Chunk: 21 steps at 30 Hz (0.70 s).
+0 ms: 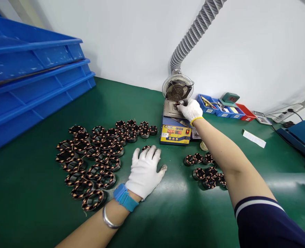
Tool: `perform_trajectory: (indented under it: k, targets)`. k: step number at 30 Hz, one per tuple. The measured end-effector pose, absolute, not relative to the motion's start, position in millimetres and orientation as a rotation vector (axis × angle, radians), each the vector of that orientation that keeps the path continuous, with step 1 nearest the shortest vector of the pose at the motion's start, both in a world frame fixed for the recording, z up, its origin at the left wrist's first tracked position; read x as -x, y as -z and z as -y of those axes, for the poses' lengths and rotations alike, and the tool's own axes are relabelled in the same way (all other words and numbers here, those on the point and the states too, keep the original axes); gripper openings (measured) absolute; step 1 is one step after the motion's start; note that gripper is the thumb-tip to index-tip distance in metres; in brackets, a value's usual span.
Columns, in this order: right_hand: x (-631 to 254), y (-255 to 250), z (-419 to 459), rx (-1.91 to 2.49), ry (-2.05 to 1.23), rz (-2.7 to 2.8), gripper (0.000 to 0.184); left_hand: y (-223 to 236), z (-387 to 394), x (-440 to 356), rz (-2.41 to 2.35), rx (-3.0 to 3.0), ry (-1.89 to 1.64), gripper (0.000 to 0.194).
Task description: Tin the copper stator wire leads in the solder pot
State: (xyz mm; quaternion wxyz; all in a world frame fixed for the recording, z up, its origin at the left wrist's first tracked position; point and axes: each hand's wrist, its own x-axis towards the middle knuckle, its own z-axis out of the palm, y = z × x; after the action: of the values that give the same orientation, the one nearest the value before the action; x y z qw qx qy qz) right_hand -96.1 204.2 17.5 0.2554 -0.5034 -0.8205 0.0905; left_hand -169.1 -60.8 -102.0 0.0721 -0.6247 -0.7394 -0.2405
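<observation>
Right hand (190,109), fingers gripping copper-wound ring (177,103) at yellow-fronted unit (175,135); left hand (145,172), fingers spread, beside second ring (145,147).

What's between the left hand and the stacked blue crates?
In the head view, many copper-wound rings lie on the green tabletop between the left hand and the crates.

The table (173,217) is dark green, the wall (131,41) white. Copper and black alternate around the rings (90,205). Left glove (144,172) and right glove (191,109) are white, the right edged yellow; wristband (125,197) blue, bracelet (108,218) silver, sleeve (263,224) navy with one white stripe. Red digits (171,131) glow on a yellow panel (175,140).
</observation>
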Motion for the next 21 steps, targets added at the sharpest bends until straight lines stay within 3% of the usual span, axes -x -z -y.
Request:
perform_trajectory:
  k: [10, 16, 21]
  targets:
    - [87.5, -33.5, -192.7, 1.326, -0.507, 2.047, 0.034, 104.1, 58.1, 175.4, 2.241, 1.869, 0.743, 0.049]
    - [67.5, -27.4, -131.8, 1.189, -1.285, 1.718, 0.032, 95.8, 58.7, 175.6, 2.271, 1.731, 0.916, 0.058]
    - [34.8, 17.2, -40.4, 1.096, -1.9, 1.492, 0.039, 95.6, 73.5, 150.3, 2.252, 1.859, 1.611, 0.081]
